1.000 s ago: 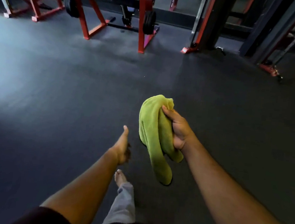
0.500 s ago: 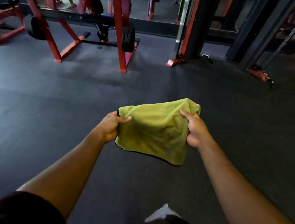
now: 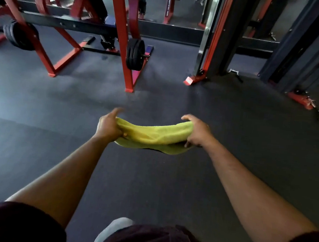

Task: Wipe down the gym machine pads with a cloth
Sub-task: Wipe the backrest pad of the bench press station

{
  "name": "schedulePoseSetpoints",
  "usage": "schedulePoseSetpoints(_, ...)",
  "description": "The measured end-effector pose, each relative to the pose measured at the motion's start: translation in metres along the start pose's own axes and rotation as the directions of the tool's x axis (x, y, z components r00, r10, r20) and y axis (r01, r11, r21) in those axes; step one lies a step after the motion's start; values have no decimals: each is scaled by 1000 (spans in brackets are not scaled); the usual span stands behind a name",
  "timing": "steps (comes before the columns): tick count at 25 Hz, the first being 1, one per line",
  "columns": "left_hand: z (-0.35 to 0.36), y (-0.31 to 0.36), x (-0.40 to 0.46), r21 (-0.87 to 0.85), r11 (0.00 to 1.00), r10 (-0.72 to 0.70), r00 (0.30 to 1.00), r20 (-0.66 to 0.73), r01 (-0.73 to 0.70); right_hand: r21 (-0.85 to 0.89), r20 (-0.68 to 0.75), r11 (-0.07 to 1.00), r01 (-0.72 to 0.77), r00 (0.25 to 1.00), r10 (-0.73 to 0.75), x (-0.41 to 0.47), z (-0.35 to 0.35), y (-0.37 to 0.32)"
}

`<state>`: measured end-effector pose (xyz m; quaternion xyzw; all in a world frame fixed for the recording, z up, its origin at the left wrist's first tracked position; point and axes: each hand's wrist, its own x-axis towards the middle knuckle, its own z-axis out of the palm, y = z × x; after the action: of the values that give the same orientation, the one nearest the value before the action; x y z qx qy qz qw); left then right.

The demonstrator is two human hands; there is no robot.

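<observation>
The yellow-green cloth hangs in the air above the dark rubber floor, stretched sideways between two outstretched arms and bunched into a long, slightly sagging band with a lower flap drooping beneath it. The left hand grips the cloth's left end, fingers curled under the fabric and the thumb raised above it, a little blurred. The right hand clasps the cloth's right end, its fingers wrapped over the top edge and the knuckles facing the camera. Both bare forearms reach forward from dark maroon short sleeves at the bottom of the view, and a grey trouser leg shows between them. Well beyond the cloth stands a red steel rack with slanted legs planted on the floor, crossed by a black horizontal beam. Black weight plates sit on the end of a bar beside the rack's right upright, and another stack of plates shows at its left side. To the right rises a black and red column with a chrome rail along it, its red foot resting on the floor. Farther right stand dark blue uprights with another red foot. A mirror runs along the back wall behind the equipment.
</observation>
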<state>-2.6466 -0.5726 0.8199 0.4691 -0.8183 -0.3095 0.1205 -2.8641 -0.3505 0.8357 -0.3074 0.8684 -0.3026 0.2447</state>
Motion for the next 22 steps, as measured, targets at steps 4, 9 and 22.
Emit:
schedulePoseSetpoints(4, 3, 12, 136, 237, 964, 114, 993, 28, -117, -118, -78, 991, 58, 995, -67, 154, -43, -12)
schedulePoseSetpoints(9, 1, 56, 309, 385, 706, 512, 804, 304, -595, -237, 249, 960, 147, 965, -86, 369, -85, -60)
schedulePoseSetpoints(22, 72, 322, 750, -730, 669, 96, 958, 269, 138, -21, -684, 864, 503, 623, -380, 706, -58, -164)
